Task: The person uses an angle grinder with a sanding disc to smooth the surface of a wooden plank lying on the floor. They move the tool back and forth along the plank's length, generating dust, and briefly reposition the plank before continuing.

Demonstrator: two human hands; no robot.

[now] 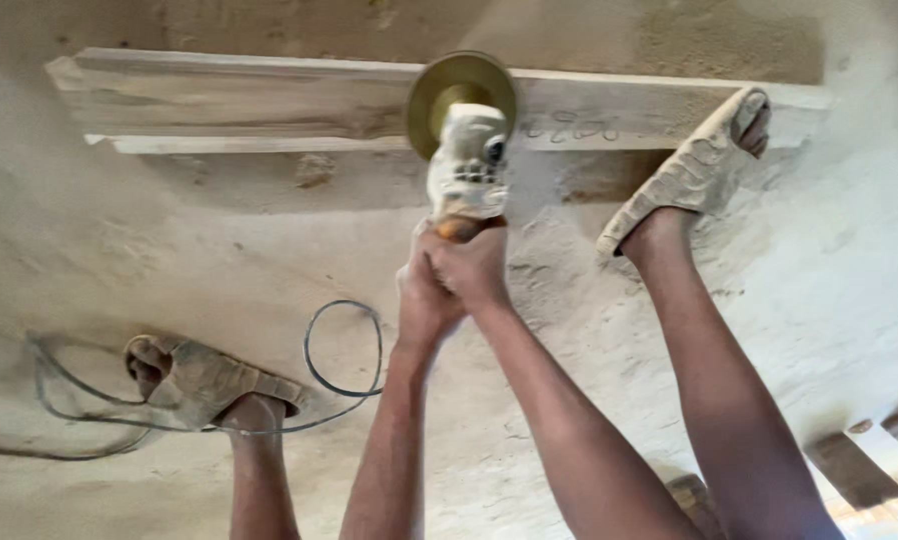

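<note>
Both my hands grip the handle of a dust-coated angle grinder (469, 165) held out in front of me. My left hand (424, 300) and my right hand (474, 265) are wrapped together around its rear end. The grinder's round yellowish disc (461, 95) rests against a long pale wooden plank (269, 100) lying across the dusty ground. My right foot, in a dusty sandal (694, 170), presses on the plank's right end. My left foot in a sandal (204, 385) stands on the ground at the lower left.
The grinder's grey power cable (344, 345) loops over the sawdust-covered ground (119, 250) and runs past my left foot. Dark wooden pieces (854, 465) lie at the lower right edge.
</note>
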